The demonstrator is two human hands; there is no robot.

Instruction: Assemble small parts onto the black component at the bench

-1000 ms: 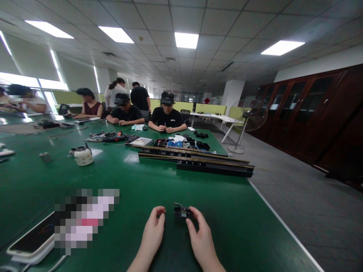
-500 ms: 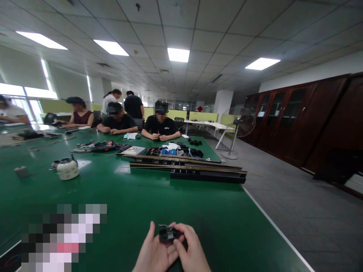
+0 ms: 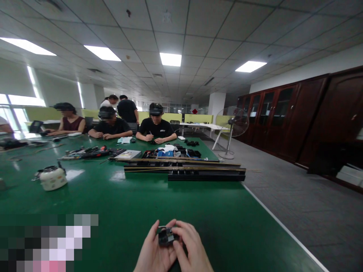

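Observation:
A small black device with an open housing (image 3: 166,236) is held between my two hands, low in the middle of the view. Inside it some lighter metallic parts show; its exact kind I cannot make out. My left hand (image 3: 154,249) cradles it from below and the left, palm up, thumb raised beside it. The fingers of my right hand (image 3: 189,243) grip its right side. A thin light strip or wire sticks out at its upper left edge. Something dark shows below, between my hands, mostly hidden.
Long black rails (image 3: 207,175) with thin brass-coloured rods lie across the green table (image 3: 119,207). A cream pot (image 3: 53,178) stands at left. Tools (image 3: 93,152) and a parts box (image 3: 170,152) are farther back. Several people sit or stand beyond. A fan (image 3: 231,128) stands right.
My view has turned slightly to the right, so the pot and rails sit farther left. Both hands still hold the black device, with the right fingers shifted a little over it.

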